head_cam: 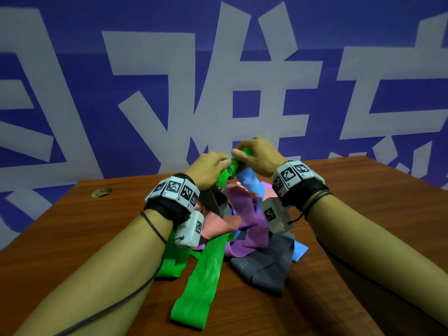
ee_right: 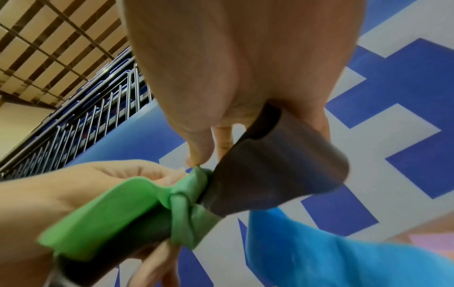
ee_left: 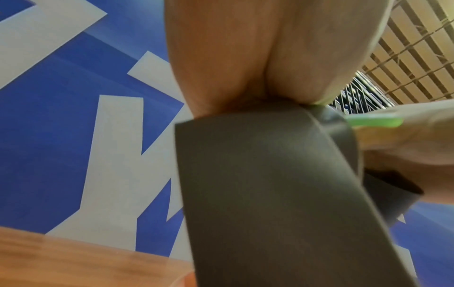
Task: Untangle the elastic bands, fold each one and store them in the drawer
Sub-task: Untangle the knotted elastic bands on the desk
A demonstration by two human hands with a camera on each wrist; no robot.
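Both hands raised at frame centre, left hand (head_cam: 210, 169) and right hand (head_cam: 257, 155) pinching the green band (head_cam: 226, 174) knot above the tangled pile (head_cam: 244, 224) on the bench (head_cam: 363, 214); hard pulling likely tightens the knot or drags the dark band (ee_right: 277, 174) along.

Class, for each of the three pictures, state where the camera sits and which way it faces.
Head: looks down over both forearms at tangled bands on the brown wooden table.
Left wrist: looks up past the left hand at a dark grey rubber band.
Right wrist: looks up past the right hand.
All show the bright green knotted band.
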